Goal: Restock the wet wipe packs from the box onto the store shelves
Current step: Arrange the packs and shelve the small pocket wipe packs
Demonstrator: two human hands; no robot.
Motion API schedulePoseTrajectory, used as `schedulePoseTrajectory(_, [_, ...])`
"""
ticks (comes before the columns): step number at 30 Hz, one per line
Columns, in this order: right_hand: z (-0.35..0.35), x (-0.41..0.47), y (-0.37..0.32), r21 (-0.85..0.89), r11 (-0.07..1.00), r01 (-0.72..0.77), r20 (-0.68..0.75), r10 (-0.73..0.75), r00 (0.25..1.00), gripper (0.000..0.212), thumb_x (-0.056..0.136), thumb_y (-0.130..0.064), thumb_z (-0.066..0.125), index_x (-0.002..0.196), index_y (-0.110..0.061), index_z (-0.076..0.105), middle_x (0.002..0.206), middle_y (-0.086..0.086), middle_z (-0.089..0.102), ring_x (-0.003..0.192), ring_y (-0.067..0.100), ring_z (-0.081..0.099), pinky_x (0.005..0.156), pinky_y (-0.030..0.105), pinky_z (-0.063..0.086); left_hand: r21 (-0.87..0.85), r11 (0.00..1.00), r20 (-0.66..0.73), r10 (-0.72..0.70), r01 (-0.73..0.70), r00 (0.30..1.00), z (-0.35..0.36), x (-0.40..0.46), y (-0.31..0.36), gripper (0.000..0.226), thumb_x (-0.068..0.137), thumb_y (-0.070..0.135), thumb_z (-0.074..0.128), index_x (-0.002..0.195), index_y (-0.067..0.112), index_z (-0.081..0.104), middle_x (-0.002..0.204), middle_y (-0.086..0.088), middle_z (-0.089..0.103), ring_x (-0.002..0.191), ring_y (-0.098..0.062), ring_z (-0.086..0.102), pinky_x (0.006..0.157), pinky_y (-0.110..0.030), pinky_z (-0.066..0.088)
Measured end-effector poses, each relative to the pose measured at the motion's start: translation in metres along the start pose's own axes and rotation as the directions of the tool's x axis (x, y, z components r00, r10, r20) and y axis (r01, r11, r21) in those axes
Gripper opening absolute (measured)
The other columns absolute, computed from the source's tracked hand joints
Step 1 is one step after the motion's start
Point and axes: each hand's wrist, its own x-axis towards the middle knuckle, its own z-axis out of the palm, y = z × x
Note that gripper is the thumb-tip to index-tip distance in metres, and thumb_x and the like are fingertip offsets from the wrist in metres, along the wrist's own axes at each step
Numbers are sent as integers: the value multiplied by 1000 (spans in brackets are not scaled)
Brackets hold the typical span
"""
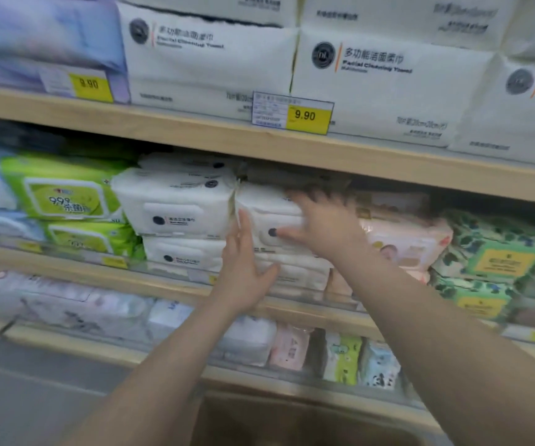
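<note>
Left hand [243, 272] flat, fingers straight, pressing the left end of a white wipe pack [279, 220]. Right hand [320, 226] spread over its front — blurred, grip unclear. Pack tops a white stack on the middle shelf [66, 262], beside pink packs [404, 239]. The box [291, 420] below is cut off.

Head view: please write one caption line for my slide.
Both hands, left hand and right hand, press a white wet wipe pack into the middle shelf stack.
</note>
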Motion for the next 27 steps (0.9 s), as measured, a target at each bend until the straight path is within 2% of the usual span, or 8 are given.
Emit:
schedulePoseTrajectory(6, [9,-6,-7,-43,997,-64,-123,58,991,73,78,-75,46,138,-33,39,135,7,48,118,37,42,100,48,28,1,1000,-23,-16,16,1000,2,22,-5,103,74,38,56,144,34,-20,156,-2,-3,144,-18,-1,117,-41,16])
schedulePoseTrajectory(9, [9,-6,-8,-42,997,-60,-128,54,990,72,78,-74,47,136,-32,42,132,9,51,115,38,45,99,49,29,25,1000,-10,1,-1,1000,-1,22,-7,103,74,36,54,146,30,-19,156,-4,0,143,-17,2,114,-31,12])
schedulePoseTrajectory(12, [9,-7,-10,-34,998,-60,-104,56,993,73,77,-76,45,137,-33,39,135,8,48,117,37,43,103,50,26,23,999,13,45,-45,999,-17,11,-10,90,84,25,56,150,25,-4,156,-1,12,142,-12,11,113,-27,16])
schedulePoseTrajectory(15, [3,-6,-18,-10,993,-114,-52,113,992,74,78,-76,41,138,-32,35,138,8,42,124,35,38,108,55,18,73,997,-144,30,-19,989,-47,-4,-21,70,86,22,58,147,20,24,139,-3,42,125,-15,42,98,-26,37])
schedulePoseTrajectory(18, [-4,-4,-45,41,999,-33,-111,37,993,74,80,-70,45,138,-26,35,137,8,42,125,31,37,108,54,19,43,993,-437,-83,113,896,-87,-14,-39,50,83,18,62,129,10,43,123,-6,50,112,-23,51,90,-32,42])
schedulePoseTrajectory(21, [-5,15,-90,86,985,151,-133,-139,981,74,80,-64,53,141,-28,32,141,5,41,129,29,35,109,52,19,-39,977,-514,-198,207,835,-116,-16,-58,68,82,15,63,140,12,28,136,-12,35,127,-27,35,99,-36,33])
schedulePoseTrajectory(24, [-6,40,-121,127,972,196,-54,-191,980,72,81,-63,53,143,-34,28,140,7,41,130,30,33,108,45,23,-70,981,-372,-195,182,907,-122,-10,-67,91,83,17,63,150,26,2,156,-4,10,143,-16,9,111,-34,18])
schedulePoseTrajectory(27, [-3,52,-124,78,977,198,-30,-197,980,67,83,-64,49,142,-37,31,138,8,44,126,32,36,100,40,31,-158,977,-314,-186,142,931,-115,4,-69,91,86,20,60,148,36,-4,159,6,0,145,-9,-2,107,-25,13])
